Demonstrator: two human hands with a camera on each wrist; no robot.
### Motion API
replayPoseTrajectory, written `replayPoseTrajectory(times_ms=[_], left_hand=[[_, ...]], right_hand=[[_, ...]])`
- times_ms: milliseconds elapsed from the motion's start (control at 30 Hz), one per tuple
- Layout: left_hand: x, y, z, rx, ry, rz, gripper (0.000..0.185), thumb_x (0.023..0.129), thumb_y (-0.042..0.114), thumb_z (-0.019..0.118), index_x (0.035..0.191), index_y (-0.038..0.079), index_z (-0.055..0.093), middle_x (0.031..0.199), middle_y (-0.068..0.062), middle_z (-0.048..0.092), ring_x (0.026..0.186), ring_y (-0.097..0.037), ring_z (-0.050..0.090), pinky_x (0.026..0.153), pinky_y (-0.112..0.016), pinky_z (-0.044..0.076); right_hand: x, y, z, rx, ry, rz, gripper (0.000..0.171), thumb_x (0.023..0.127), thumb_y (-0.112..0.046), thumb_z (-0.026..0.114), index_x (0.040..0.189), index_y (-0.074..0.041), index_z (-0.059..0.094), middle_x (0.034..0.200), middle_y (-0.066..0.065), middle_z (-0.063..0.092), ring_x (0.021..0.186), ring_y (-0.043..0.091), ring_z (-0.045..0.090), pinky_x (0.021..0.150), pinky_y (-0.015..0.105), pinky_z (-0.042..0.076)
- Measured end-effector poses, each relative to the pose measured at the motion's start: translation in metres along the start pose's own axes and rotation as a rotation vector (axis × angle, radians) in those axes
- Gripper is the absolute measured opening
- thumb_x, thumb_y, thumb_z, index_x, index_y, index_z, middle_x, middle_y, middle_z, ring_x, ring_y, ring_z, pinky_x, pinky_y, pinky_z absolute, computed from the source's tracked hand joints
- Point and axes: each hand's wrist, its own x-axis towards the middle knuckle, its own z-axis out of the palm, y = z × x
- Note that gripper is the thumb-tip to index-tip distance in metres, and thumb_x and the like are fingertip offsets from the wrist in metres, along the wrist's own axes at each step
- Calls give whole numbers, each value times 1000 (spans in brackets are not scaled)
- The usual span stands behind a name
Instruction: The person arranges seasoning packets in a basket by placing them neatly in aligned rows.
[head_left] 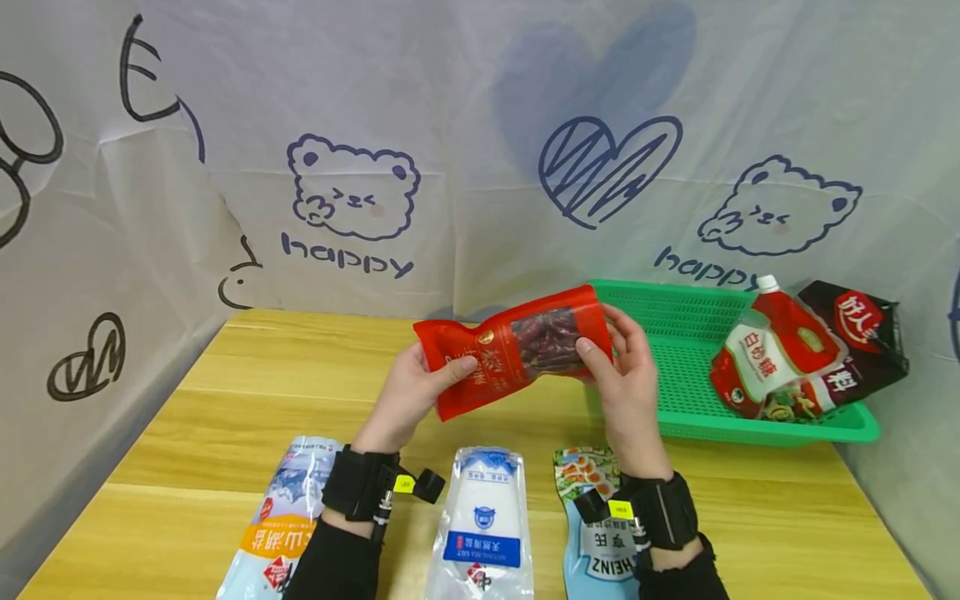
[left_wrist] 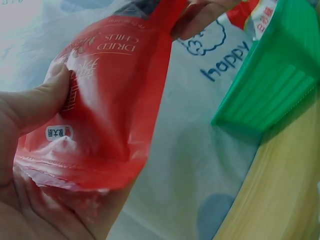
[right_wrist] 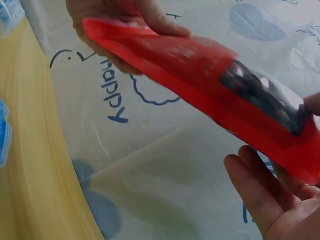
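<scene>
A: Starting at the left edge of the wooden table [head_left: 187,400], we see a pale blue pouch with an orange band [head_left: 281,521] lying flat at the near edge.

B: And just above it our left hand [head_left: 408,396] is up off the table, thumb pressed on the front of the red dried-chili pouch [head_left: 517,350], fingers curled behind its left end.

A: Below that pouch, a white salt bag with a blue label [head_left: 483,529] lies on the table. The chili pouch itself is held in the air, tilted, between both hands.

B: Our right hand [head_left: 626,379] pinches its right end, thumb in front, fingers behind. Beneath that wrist lies a Heinz pouch [head_left: 596,521].

A: Further right, the green basket [head_left: 675,325] holds a red spouted sugar pouch [head_left: 776,354] and a dark packet [head_left: 855,342].
</scene>
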Motion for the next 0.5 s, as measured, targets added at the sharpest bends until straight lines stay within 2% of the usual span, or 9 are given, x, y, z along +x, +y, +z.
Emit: replayPoseTrajectory(times_ms=[100, 233, 367, 500], left_hand=[[-2, 3, -4, 44, 1, 14, 44, 98, 16, 74, 137, 5, 56, 133, -15, 66, 115, -31, 67, 95, -43, 59], [-3, 5, -10, 152, 10, 11, 43, 96, 19, 77, 133, 6, 60, 129, -14, 69, 112, -31, 69, 93, -43, 60], [-5, 7, -13, 273, 18, -3, 40, 93, 20, 80, 128, 7, 65, 121, -12, 73, 106, -29, 71, 90, -43, 61], [-6, 9, -14, 348, -9, 6, 35, 92, 19, 81, 123, 8, 68, 115, -8, 75, 102, -27, 70, 88, -43, 60]], right_hand=[[1, -2, -3, -49, -19, -1, 57, 101, -2, 64, 153, -9, 44, 133, 4, 60, 105, 16, 66, 87, 23, 59], [3, -5, -6, -135, -69, 17, 62, 100, -3, 67, 156, -12, 43, 139, 6, 58, 111, 15, 65, 88, 22, 58], [4, -7, -13, -284, -187, 35, 65, 98, -9, 72, 156, -17, 45, 146, 7, 58, 121, 19, 61, 88, 24, 58], [5, -6, -20, -406, -339, 59, 61, 95, -17, 78, 151, -19, 53, 143, 7, 62, 122, 29, 61, 89, 33, 59]])
